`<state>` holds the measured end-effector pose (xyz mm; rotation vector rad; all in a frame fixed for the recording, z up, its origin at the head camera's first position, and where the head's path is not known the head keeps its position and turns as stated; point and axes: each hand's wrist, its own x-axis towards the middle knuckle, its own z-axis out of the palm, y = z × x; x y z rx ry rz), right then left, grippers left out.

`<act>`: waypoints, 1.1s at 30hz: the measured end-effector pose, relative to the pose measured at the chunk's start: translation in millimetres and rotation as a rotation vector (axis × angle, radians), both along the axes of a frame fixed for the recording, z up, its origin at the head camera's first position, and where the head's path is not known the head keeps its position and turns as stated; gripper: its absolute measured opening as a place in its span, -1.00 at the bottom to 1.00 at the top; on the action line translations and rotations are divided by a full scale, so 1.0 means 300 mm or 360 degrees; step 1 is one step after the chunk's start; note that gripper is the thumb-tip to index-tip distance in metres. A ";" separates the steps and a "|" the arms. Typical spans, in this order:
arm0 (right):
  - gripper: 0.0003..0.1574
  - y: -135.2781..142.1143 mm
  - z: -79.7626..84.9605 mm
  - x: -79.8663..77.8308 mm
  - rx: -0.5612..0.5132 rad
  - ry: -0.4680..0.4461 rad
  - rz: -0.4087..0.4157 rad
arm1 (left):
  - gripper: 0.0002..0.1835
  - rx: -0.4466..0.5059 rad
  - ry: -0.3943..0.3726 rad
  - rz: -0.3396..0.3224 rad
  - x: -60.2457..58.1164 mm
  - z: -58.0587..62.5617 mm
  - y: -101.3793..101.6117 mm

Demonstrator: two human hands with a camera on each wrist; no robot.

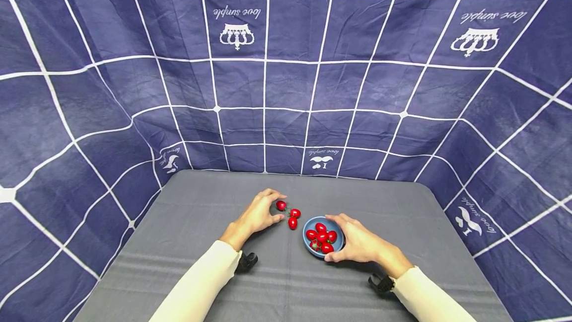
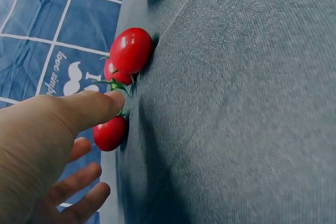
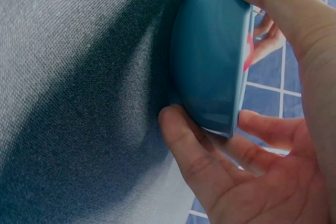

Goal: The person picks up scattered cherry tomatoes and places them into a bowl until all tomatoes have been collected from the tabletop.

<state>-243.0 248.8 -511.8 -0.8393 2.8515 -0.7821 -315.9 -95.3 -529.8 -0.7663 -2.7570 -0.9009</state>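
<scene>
My right hand (image 1: 361, 242) grips the side of a small blue bowl (image 1: 306, 246), thumb at its near rim and fingers round the far side. Several red cherry tomatoes (image 1: 322, 237) lie in the bowl. In the right wrist view, fingertips (image 3: 173, 121) touch the outer wall of the bowl (image 3: 207, 56). To the left, three more cherry tomatoes (image 1: 292, 222) with green stems lie close together on the cloth. My left hand (image 1: 260, 212) is beside them, thumb and fingers spread around the leftmost one and holding nothing. In the left wrist view, the thumb hides part of the stems.
A grey cloth (image 1: 187, 272) covers the table. Blue curtains with white grid lines (image 1: 286, 83) stand behind it and at both sides. Each wrist wears a black band (image 1: 247, 262).
</scene>
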 end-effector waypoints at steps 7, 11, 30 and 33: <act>0.39 -0.001 -0.001 0.003 0.0008 0.0001 -0.0001 | -0.45 -0.0040 0.0028 -0.0097 -0.034 -0.038 0.011; 0.39 -0.004 0.001 0.005 0.0014 -0.0004 -0.0003 | -0.55 -0.0006 0.0150 -0.0166 -0.121 -0.155 -0.014; 0.38 -0.006 -0.003 0.003 0.0030 0.0010 -0.0018 | -0.71 0.0009 0.0149 -0.0149 -0.239 -0.313 -0.067; 0.38 -0.003 -0.002 0.004 0.0034 0.0005 -0.0023 | -0.73 0.0053 0.0189 -0.0176 -0.205 -0.276 -0.065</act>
